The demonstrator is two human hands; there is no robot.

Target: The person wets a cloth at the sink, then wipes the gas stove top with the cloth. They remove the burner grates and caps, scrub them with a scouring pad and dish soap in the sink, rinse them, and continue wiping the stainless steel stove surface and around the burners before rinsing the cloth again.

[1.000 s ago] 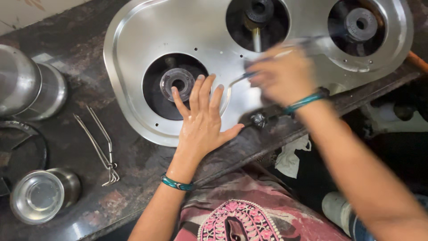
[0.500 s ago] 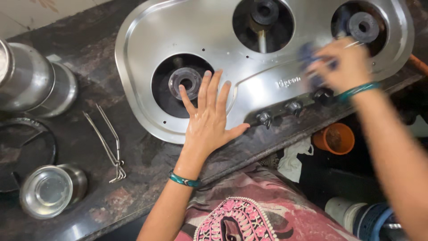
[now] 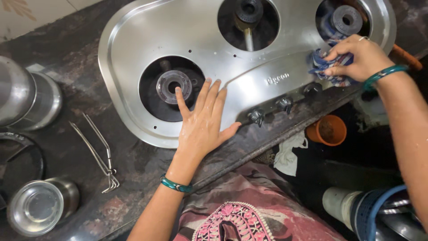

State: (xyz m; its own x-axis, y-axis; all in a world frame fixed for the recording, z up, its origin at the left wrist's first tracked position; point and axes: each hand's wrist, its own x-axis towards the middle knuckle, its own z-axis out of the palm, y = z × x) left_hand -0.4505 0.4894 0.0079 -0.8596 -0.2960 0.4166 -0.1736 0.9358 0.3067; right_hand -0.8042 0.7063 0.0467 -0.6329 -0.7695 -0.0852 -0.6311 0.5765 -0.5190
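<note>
A steel three-burner gas stove top (image 3: 147, 40) lies on a dark stone counter (image 3: 71, 138). My left hand (image 3: 203, 122) rests flat on its near edge, fingers spread beside the left burner (image 3: 171, 85). My right hand (image 3: 359, 56) presses a bunched blue and white cloth (image 3: 327, 67) against the steel surface just below the right burner (image 3: 345, 18). The middle burner (image 3: 247, 11) sits at the top. Three knobs (image 3: 283, 105) line the stove's front edge.
Metal tongs (image 3: 100, 151) lie on the counter left of the stove. Steel vessels (image 3: 26, 96) stand at far left, a steel tumbler (image 3: 38, 205) at bottom left. Below the counter are an orange pot (image 3: 327, 129), a white rag (image 3: 290, 151) and a blue-rimmed container (image 3: 370, 209).
My right hand has swept the cloth from the middle of the stove front to the right burner. The left hand has stayed flat in place.
</note>
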